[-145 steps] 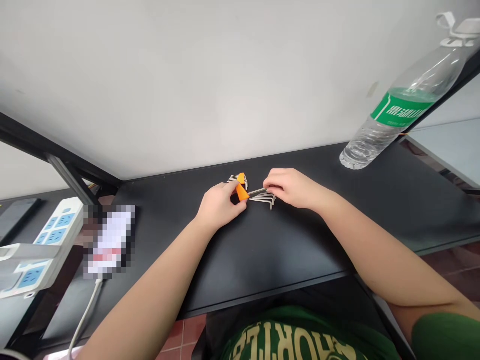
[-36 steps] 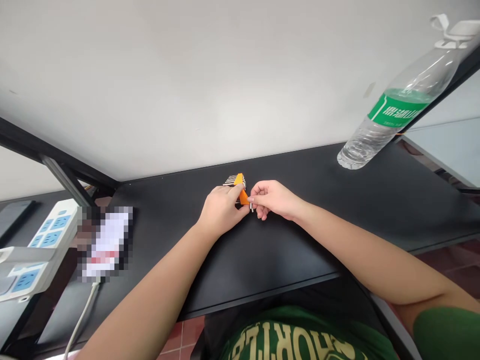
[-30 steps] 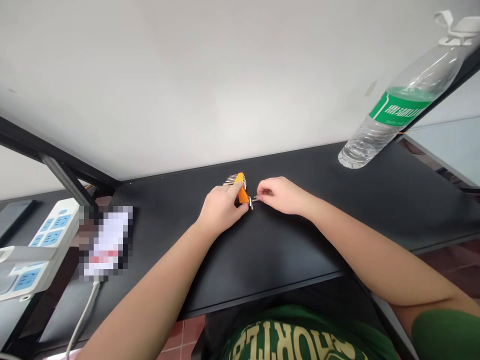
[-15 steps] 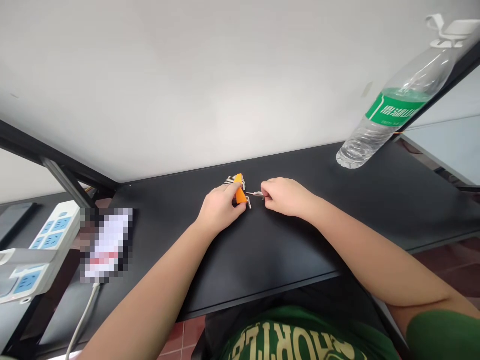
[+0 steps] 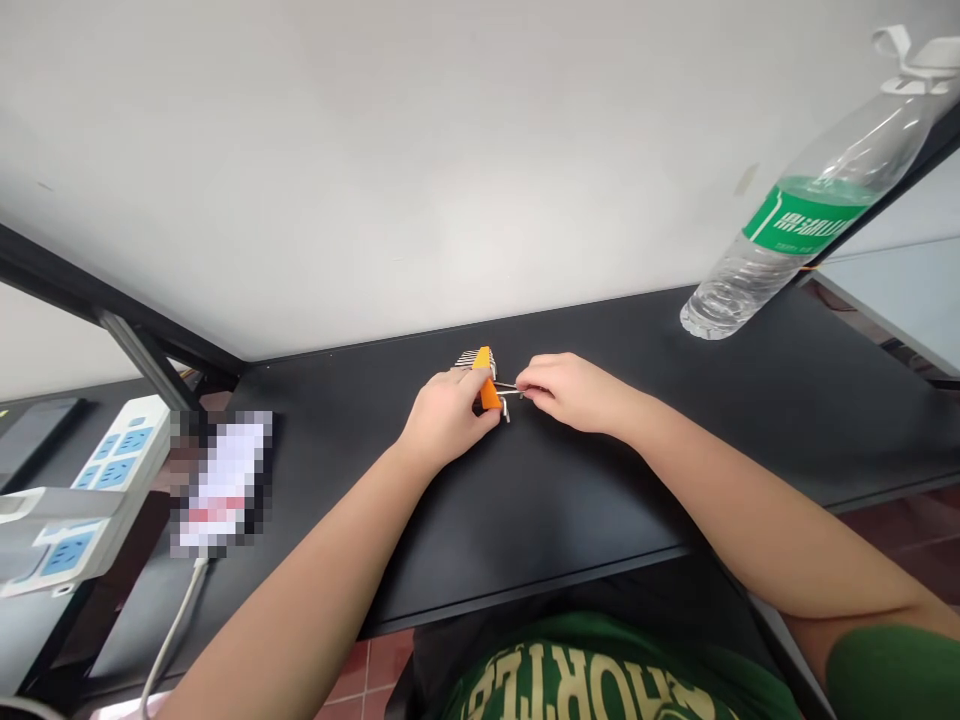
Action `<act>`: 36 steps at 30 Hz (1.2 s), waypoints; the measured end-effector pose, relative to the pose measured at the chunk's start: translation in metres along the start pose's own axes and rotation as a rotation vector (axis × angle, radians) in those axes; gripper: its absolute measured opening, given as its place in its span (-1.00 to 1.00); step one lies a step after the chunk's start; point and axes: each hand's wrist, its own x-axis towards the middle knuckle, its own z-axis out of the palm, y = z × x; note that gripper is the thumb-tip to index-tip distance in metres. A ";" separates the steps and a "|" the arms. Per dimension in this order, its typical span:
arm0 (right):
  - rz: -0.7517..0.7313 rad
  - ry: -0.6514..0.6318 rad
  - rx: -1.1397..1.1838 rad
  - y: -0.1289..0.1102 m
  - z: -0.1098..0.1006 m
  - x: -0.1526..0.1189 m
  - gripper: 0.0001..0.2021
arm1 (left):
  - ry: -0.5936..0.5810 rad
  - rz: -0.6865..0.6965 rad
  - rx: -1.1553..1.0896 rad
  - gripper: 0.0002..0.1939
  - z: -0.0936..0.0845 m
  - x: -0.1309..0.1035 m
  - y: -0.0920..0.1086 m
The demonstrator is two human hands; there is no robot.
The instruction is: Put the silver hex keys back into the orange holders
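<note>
I have my left hand point(image 5: 448, 420) curled around the orange holder point(image 5: 486, 381) of a hex key set, thumb and fingers closed on it, pinning it on the black table point(image 5: 570, 500) near the far edge at the middle. Short ends of keys already seated show as a silver row point(image 5: 469, 358) at the holder's far end. My right hand point(image 5: 577, 392) sits just right of the holder, fingertips pinched shut on a thin hex key point(image 5: 508, 392) whose bent end lies right beside the orange plastic. A clear water bottle point(image 5: 795, 225) with a green label stands far right. A white power strip point(image 5: 82, 495) and a blurred phone point(image 5: 217, 482) lie well off to the left
</note>
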 end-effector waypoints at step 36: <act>0.232 -0.031 -0.112 0.011 0.021 0.011 -0.88 | -0.052 -0.129 -0.055 -0.60 -0.002 0.003 0.004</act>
